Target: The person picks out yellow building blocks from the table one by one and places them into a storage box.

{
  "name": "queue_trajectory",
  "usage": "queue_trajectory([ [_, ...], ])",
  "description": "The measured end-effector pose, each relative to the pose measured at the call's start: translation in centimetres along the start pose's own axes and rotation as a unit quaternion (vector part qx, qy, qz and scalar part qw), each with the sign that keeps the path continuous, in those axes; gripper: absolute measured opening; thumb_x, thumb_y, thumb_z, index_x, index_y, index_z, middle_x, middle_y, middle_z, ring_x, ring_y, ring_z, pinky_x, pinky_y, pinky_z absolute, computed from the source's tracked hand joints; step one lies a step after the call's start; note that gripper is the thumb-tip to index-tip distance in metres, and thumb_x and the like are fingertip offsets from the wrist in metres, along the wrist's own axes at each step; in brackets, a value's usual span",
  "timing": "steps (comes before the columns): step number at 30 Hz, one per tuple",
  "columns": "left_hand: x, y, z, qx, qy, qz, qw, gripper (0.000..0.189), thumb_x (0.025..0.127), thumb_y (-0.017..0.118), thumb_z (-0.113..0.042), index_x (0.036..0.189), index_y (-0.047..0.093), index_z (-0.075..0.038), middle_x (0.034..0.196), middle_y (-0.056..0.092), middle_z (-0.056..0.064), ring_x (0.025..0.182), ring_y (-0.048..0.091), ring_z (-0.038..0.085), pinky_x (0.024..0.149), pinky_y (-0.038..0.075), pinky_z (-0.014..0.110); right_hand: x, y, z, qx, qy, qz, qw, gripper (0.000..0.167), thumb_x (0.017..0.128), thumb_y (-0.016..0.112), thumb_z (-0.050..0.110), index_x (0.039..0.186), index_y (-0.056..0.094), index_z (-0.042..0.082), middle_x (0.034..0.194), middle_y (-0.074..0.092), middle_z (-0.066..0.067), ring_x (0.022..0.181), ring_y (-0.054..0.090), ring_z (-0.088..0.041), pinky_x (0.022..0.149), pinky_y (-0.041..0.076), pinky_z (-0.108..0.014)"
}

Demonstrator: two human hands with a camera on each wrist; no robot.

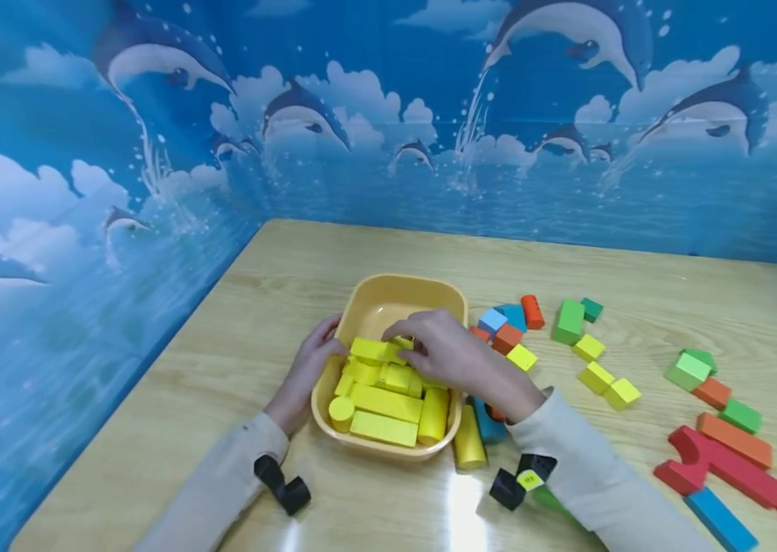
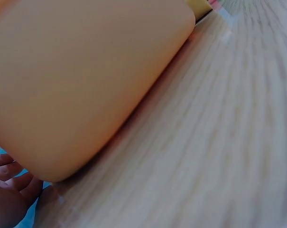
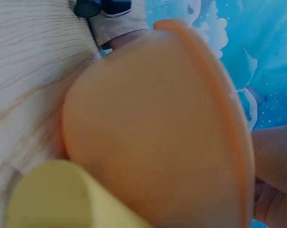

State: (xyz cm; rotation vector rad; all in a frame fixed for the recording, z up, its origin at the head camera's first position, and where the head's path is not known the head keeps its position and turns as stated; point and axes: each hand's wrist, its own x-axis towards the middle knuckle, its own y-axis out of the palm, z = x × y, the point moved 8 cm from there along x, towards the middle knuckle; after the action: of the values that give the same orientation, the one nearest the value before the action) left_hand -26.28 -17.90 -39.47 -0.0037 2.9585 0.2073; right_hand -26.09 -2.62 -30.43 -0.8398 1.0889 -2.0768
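A yellow-orange plastic tub [image 1: 388, 290] stands on the table, its near part filled with yellow toy blocks [image 1: 385, 402]. At its left side my left hand [image 1: 306, 368] holds the rim, thumb at the edge and fingers along the outer wall. My right hand [image 1: 440, 349] reaches over the right rim and pinches a yellow block [image 1: 402, 342], mostly hidden by the fingers, above the others. The left wrist view has the tub's outer wall [image 2: 86, 76] with some fingers by its corner. In the right wrist view, part of the right hand [image 3: 276, 175] shows beyond the rim.
A yellow cylinder [image 1: 469, 438] lies against the tub's right side, near a blue block [image 1: 488, 423] under the right forearm. Rightward are scattered green [image 1: 569, 320], yellow [image 1: 596, 377], orange [image 1: 735, 440] and red blocks [image 1: 740, 469]. A dolphin-print curtain [image 1: 375, 184] borders the wooden table [image 1: 257, 276].
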Motion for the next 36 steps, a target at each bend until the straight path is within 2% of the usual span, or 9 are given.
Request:
queue_trajectory([
  [5, 0.2, 0.2, 0.0, 0.004, 0.0, -0.002, 1.0, 0.066, 0.081, 0.043, -0.002, 0.146, 0.036, -0.008, 0.148, 0.04, 0.012, 0.129, 0.041, 0.026, 0.105, 0.035, 0.038, -0.3, 0.3, -0.2, -0.029, 0.009, -0.006, 0.9995, 0.027, 0.085, 0.069, 0.004, 0.112, 0.07, 0.008, 0.097, 0.07, -0.005, 0.082, 0.063, -0.014, 0.073, 0.053, -0.025],
  [13, 0.2, 0.3, -0.1, -0.006, 0.009, 0.005, 0.9999, 0.065, 0.081, 0.042, -0.001, 0.145, 0.036, -0.005, 0.147, 0.041, 0.013, 0.127, 0.042, 0.026, 0.104, 0.036, 0.038, -0.5, 0.4, -0.1, -0.047, 0.014, 0.005, 0.9988, 0.028, 0.086, 0.069, 0.006, 0.113, 0.071, 0.008, 0.089, 0.067, -0.003, 0.071, 0.056, -0.009, 0.064, 0.048, -0.019],
  [23, 0.1, 0.2, 0.0, -0.001, 0.005, 0.001, 1.0, 0.065, 0.081, 0.042, -0.001, 0.146, 0.036, -0.006, 0.148, 0.039, 0.013, 0.13, 0.04, 0.027, 0.106, 0.033, 0.039, -0.5, 1.2, -0.3, -0.067, 0.039, 0.033, 0.9965, 0.028, 0.087, 0.069, 0.007, 0.114, 0.07, 0.008, 0.093, 0.067, -0.004, 0.073, 0.058, -0.009, 0.065, 0.049, -0.02],
  [27, 0.0, 0.1, 0.0, 0.003, 0.003, 0.0, 1.0, 0.065, 0.081, 0.042, -0.001, 0.146, 0.036, -0.007, 0.148, 0.04, 0.012, 0.13, 0.041, 0.026, 0.105, 0.034, 0.039, -0.5, 1.0, -0.3, -0.062, 0.031, 0.016, 0.9975, 0.027, 0.087, 0.067, 0.004, 0.113, 0.07, 0.006, 0.094, 0.068, -0.005, 0.075, 0.059, -0.011, 0.066, 0.05, -0.021],
  [32, 0.1, 0.1, 0.0, 0.005, -0.002, -0.002, 1.0, 0.065, 0.081, 0.043, -0.002, 0.146, 0.036, -0.009, 0.147, 0.04, 0.011, 0.129, 0.041, 0.025, 0.105, 0.035, 0.038, -0.6, 0.1, -0.7, -0.055, 0.032, -0.011, 0.9979, 0.026, 0.088, 0.061, -0.002, 0.112, 0.069, 0.004, 0.087, 0.068, -0.005, 0.068, 0.055, -0.012, 0.063, 0.048, -0.023],
  [34, 0.1, 0.1, 0.1, 0.006, -0.005, -0.002, 1.0, 0.065, 0.082, 0.043, -0.002, 0.146, 0.036, -0.01, 0.147, 0.04, 0.01, 0.13, 0.041, 0.024, 0.105, 0.034, 0.038, -0.7, 0.0, -0.9, -0.057, 0.04, -0.009, 0.9975, 0.027, 0.088, 0.06, -0.004, 0.113, 0.069, 0.005, 0.089, 0.068, -0.005, 0.07, 0.057, -0.013, 0.064, 0.05, -0.025],
  [36, 0.0, 0.1, 0.1, 0.004, -0.007, -0.002, 1.0, 0.065, 0.082, 0.044, -0.003, 0.145, 0.037, -0.01, 0.147, 0.04, 0.009, 0.13, 0.041, 0.024, 0.106, 0.034, 0.038, -0.8, 0.2, -1.1, -0.061, 0.052, 0.001, 0.9968, 0.03, 0.088, 0.06, -0.005, 0.115, 0.068, 0.005, 0.095, 0.069, -0.008, 0.079, 0.062, -0.017, 0.069, 0.053, -0.028],
])
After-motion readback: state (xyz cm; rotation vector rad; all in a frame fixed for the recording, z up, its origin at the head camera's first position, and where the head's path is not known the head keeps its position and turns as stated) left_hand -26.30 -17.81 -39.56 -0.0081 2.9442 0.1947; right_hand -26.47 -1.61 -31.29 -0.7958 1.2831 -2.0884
